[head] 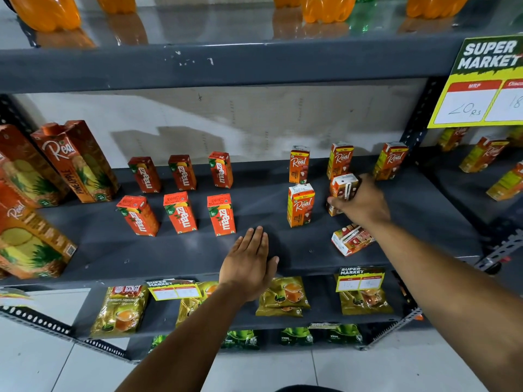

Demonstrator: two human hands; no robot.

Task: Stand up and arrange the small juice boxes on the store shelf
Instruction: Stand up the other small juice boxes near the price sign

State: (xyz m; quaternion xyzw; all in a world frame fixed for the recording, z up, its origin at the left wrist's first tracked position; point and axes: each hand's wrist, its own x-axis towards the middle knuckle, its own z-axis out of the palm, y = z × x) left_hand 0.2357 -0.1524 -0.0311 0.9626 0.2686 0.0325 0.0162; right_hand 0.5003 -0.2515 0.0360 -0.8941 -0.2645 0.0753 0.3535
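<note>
Your right hand (363,200) is reached well into the shelf (169,250), wrapped around a small juice box (343,188) just right of the standing front box (300,205), while one more box (352,239) lies on its side nearer the shelf edge. These cartons look light and stiff but could dent if squeezed, so hold them by the broad side faces, not the straw side. Your left hand (249,264) rests flat and open, holding nothing, at the shelf's front.
</note>
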